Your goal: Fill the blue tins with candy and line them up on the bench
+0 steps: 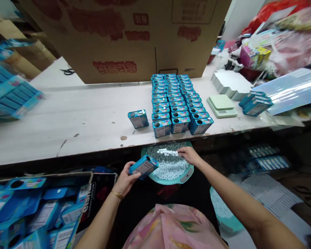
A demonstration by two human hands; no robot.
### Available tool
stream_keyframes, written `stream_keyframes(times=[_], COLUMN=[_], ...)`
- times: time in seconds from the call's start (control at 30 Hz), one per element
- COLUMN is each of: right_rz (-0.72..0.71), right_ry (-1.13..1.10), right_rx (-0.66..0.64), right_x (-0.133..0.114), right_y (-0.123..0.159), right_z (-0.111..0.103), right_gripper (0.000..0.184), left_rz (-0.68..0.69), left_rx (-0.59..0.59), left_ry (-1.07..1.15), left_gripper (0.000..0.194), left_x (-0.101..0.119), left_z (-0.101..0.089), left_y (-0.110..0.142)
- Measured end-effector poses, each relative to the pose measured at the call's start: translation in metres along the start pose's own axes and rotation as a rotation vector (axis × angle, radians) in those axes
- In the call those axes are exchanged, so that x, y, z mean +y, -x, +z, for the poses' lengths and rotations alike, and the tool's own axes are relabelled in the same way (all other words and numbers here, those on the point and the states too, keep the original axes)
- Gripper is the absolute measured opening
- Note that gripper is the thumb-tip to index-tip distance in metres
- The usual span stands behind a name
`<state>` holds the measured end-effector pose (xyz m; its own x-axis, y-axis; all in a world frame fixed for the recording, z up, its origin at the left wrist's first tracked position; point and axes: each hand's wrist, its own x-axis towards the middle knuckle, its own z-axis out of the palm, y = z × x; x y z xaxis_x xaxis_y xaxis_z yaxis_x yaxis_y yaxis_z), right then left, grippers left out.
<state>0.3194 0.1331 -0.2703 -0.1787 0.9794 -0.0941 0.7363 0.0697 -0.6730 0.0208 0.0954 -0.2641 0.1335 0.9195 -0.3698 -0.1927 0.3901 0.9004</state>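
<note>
My left hand [124, 180] grips a small blue box [144, 167], tilted, with a dark round hole in its top end. Just right of it, a turquoise basin [188, 175] of small white balls [168, 170] sits below the table edge. Over the basin, my right hand [189, 155] pinches the end of a narrow scoop [168, 152] heaped with white balls; the heap hides most of the scoop. A gap separates the scoop from the box. On the table above stand rows of upright blue boxes [180, 125], and one single box [138, 119] stands to their left.
A large cardboard box [145, 45] backs the white table [98, 114]. A green scale [222, 105] and several blue boxes [256, 103] stand right. A carton [89, 180] of blue boxes is lower left. Another turquoise basin [233, 224] is lower right.
</note>
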Motion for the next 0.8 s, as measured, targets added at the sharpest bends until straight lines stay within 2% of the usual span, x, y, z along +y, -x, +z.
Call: stream_keyframes(times=[0.1, 0.23, 0.43, 0.67, 0.8], right_rz=[-0.073, -0.115, -0.120, -0.125, -0.211], right_ry=[0.029, 0.194, 0.499, 0.710, 0.814], right_rx=[-0.023, -0.103, -0.177, -0.203, -0.131], right_x=[-0.017, -0.043, -0.077, -0.100, -0.110], right_y=[0.006, 0.007, 0.006, 0.003, 0.008], right_z=[-0.030, -0.048, -0.060, -0.071, -0.067], right_gripper=[0.025, 0.027, 0.031, 0.030, 0.029], left_rz=[0.020, 0.038, 0.045, 0.250, 0.346], left_rx=[-0.022, -0.062, -0.114, -0.220, -0.260], left_ry=[0.003, 0.001, -0.102, -0.552, -0.640], left_gripper=[0.051, 0.055, 0.056, 0.051, 0.051], left_x=[-0.005, -0.007, -0.013, -0.014, -0.016], left_z=[0.015, 0.031, 0.032, 0.032, 0.039], left_y=[-0.010, -0.015, -0.019, -0.041, -0.048])
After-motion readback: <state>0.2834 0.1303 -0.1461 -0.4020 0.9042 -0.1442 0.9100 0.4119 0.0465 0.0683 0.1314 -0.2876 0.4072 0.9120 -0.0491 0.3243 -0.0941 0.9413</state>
